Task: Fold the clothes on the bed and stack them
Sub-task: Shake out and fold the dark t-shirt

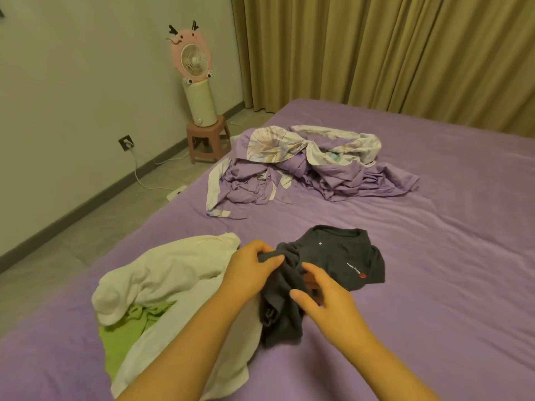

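Observation:
A crumpled dark grey T-shirt [333, 256] with a small red logo lies on the purple bed [434, 256] in front of me. My left hand [249, 270] pinches a bunched fold of it near the collar. My right hand [324, 296] rests on the shirt's bunched middle, fingers spread and curling into the fabric. To the left lies a rumpled white garment [168, 273], and a lime green garment [124, 337] pokes out from under it. My left forearm crosses over the white garment.
A heap of purple and floral-print bedding [304, 166] sits further up the bed. Beside the bed, on the floor at the left, stands a pink fan [194, 59] on a small pink stool [208, 140], with a cable to a wall socket. Olive curtains hang behind.

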`<move>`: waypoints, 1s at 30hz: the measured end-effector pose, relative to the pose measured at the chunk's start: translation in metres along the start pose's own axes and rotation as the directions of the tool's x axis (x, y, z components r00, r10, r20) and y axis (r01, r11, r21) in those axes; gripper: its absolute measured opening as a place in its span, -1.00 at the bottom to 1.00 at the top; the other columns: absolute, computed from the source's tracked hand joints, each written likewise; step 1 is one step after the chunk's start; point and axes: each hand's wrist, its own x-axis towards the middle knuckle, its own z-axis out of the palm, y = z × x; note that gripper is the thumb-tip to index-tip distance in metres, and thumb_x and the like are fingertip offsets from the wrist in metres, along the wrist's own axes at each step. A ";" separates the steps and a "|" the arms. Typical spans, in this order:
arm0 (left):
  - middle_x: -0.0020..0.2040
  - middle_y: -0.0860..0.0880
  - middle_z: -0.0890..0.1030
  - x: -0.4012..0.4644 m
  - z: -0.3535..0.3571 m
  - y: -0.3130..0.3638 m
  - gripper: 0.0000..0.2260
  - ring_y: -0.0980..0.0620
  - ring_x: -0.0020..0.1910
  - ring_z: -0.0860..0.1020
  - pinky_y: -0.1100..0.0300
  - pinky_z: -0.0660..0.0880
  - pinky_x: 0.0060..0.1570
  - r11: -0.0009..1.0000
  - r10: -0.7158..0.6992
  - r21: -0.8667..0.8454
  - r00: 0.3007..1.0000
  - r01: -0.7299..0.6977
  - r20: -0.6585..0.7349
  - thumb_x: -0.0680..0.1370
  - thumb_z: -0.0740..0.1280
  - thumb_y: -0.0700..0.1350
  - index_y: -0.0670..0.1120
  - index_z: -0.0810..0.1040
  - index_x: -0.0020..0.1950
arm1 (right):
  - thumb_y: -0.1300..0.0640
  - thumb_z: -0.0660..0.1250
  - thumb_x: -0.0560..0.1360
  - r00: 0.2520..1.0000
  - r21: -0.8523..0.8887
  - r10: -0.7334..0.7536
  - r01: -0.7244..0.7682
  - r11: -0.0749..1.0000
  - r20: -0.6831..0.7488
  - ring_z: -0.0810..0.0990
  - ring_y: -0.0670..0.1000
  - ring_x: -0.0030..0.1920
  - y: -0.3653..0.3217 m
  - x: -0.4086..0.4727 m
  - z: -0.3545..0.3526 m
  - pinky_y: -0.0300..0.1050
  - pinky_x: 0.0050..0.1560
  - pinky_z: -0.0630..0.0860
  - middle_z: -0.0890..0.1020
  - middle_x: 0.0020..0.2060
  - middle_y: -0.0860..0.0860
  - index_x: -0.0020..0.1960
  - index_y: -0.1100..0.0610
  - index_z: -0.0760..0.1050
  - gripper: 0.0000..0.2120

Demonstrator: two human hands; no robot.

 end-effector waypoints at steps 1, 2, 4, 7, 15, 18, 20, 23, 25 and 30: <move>-0.23 -0.03 0.60 -0.007 -0.003 0.018 -0.90 -0.03 -0.18 0.57 0.04 0.52 -0.09 0.999 0.039 0.038 0.999 -0.039 -0.008 0.49 0.41 -0.07 -0.09 0.56 -0.15 | -0.06 0.34 0.50 1.000 0.036 -0.017 0.017 0.999 0.005 0.40 -0.22 0.22 -0.012 -0.006 -0.008 -0.25 0.27 0.38 0.42 0.25 -0.20 0.44 -0.05 0.24 -0.44; -0.27 -0.02 0.59 -0.016 -0.006 0.036 -0.88 -0.02 -0.22 0.56 0.05 0.50 -0.14 0.994 0.081 0.082 0.997 -0.079 -0.017 0.47 0.42 -0.06 -0.07 0.56 -0.19 | -0.07 0.35 0.49 1.000 0.055 -0.027 0.026 0.998 0.014 0.39 -0.21 0.23 -0.022 -0.012 -0.016 -0.24 0.28 0.38 0.42 0.25 -0.19 0.44 -0.06 0.25 -0.43; -0.30 -0.04 0.58 -0.034 -0.012 0.075 -0.85 -0.03 -0.25 0.54 0.04 0.47 -0.20 0.985 0.133 0.116 0.990 -0.127 -0.049 0.45 0.43 -0.04 -0.08 0.55 -0.23 | -0.10 0.36 0.48 0.999 0.046 -0.036 0.035 0.998 0.023 0.40 -0.17 0.27 -0.042 -0.027 -0.032 -0.18 0.30 0.38 0.41 0.25 -0.19 0.43 -0.05 0.27 -0.42; -0.28 -0.14 0.52 -0.064 -0.019 0.136 -0.78 -0.02 -0.31 0.47 0.09 0.41 -0.27 0.994 0.083 -0.072 0.995 -0.087 -0.053 0.48 0.41 -0.04 -0.16 0.48 -0.20 | -0.05 0.36 0.49 0.993 0.012 -0.077 0.079 0.997 -0.087 0.48 -0.16 0.17 -0.068 -0.056 -0.065 -0.16 0.23 0.45 0.49 0.15 -0.19 0.26 -0.08 0.43 -0.64; -0.07 -0.18 0.60 -0.166 -0.034 0.275 -0.76 -0.07 -0.16 0.62 0.15 0.58 -0.32 0.925 0.135 -0.366 0.989 -0.104 0.059 0.55 0.34 0.04 -0.12 0.46 0.03 | 0.09 0.37 0.50 0.948 0.198 -0.141 0.203 0.959 -0.285 0.47 -0.13 0.16 -0.136 -0.157 -0.191 -0.20 0.16 0.45 0.49 0.13 -0.14 0.16 -0.03 0.40 -0.73; -0.14 -0.14 0.63 -0.211 -0.036 0.313 -0.73 -0.05 -0.16 0.63 0.09 0.61 -0.15 0.914 0.163 -0.390 0.981 -0.112 0.101 0.52 0.37 0.06 -0.13 0.51 0.01 | 0.02 0.39 0.47 0.949 0.228 -0.191 0.250 0.941 -0.252 0.39 -0.17 0.22 -0.159 -0.196 -0.226 -0.18 0.21 0.39 0.43 0.21 -0.19 0.33 -0.15 0.30 -0.51; -0.21 -0.10 0.62 -0.239 -0.035 0.333 -0.77 0.02 -0.26 0.63 0.16 0.62 -0.19 0.895 0.174 -0.434 0.976 -0.101 0.130 0.52 0.37 0.05 -0.12 0.52 -0.08 | 0.02 0.39 0.47 0.949 0.253 -0.215 0.272 0.929 -0.231 0.43 -0.22 0.17 -0.171 -0.220 -0.242 -0.29 0.13 0.38 0.47 0.15 -0.24 0.31 -0.16 0.33 -0.54; -0.27 -0.10 0.60 -0.275 -0.033 0.354 -0.78 0.08 -0.40 0.62 0.25 0.56 -0.37 0.854 0.172 -0.515 0.973 -0.070 0.153 0.53 0.38 -0.01 -0.17 0.52 -0.08 | 0.09 0.37 0.50 0.941 0.224 -0.249 0.300 0.927 -0.229 0.50 -0.23 0.10 -0.180 -0.250 -0.258 -0.32 0.08 0.47 0.54 0.06 -0.25 0.19 -0.14 0.42 -0.69; -0.26 -0.11 0.62 -0.295 -0.034 0.363 -0.82 0.06 -0.37 0.64 0.23 0.57 -0.37 0.808 0.175 -0.587 0.971 -0.048 0.161 0.54 0.38 -0.09 -0.21 0.52 -0.03 | 0.14 0.34 0.52 0.938 0.226 -0.228 0.290 0.930 -0.262 0.59 -0.11 0.03 -0.183 -0.267 -0.268 -0.09 0.12 0.56 0.61 -0.03 -0.14 0.04 -0.08 0.51 -0.85; -0.01 -0.19 0.61 -0.329 -0.040 0.371 -0.79 0.01 -0.14 0.62 0.25 0.61 -0.30 0.830 0.210 -0.543 0.973 -0.125 0.098 0.56 0.34 -0.19 -0.25 0.49 0.16 | 0.15 0.29 0.56 0.938 0.214 -0.182 0.250 0.944 -0.295 0.62 0.03 -0.03 -0.186 -0.304 -0.294 -0.09 -0.01 0.61 0.64 -0.11 0.01 -0.04 0.05 0.57 -0.91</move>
